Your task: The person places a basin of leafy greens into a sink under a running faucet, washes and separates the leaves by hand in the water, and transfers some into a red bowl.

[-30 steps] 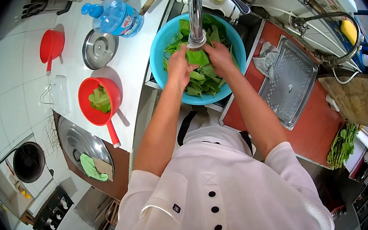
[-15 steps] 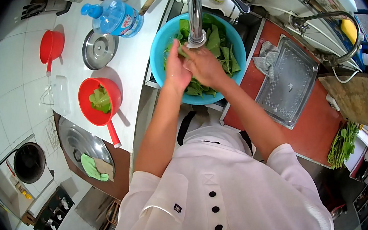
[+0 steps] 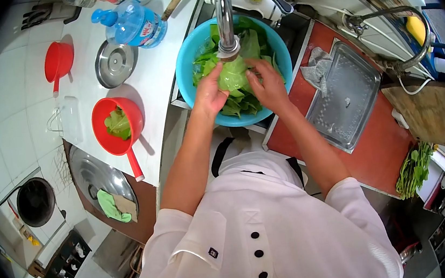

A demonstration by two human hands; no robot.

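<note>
green leaf (image 3: 233, 75): i see it spread beneath the faucet (image 3: 228, 46), over the other leaves (image 3: 241, 104) in the blue basin (image 3: 186, 73).
left hand (image 3: 210, 92): fingers part-curled at the leaf's left edge; i cannot tell whether they pinch it.
right hand (image 3: 269, 85): fingers bent and apart at the leaf's right side; i cannot tell whether it grips.
white counter (image 3: 151, 73): left of the basin, bearing a red dipper (image 3: 137, 115) with leaves inside, a metal lid (image 3: 116, 62) and a blue bottle (image 3: 140, 28).
red surface (image 3: 379, 158): right of the basin, under a metal tray (image 3: 351, 101); a grey cloth (image 3: 315, 70) touches the tray's edge.
</note>
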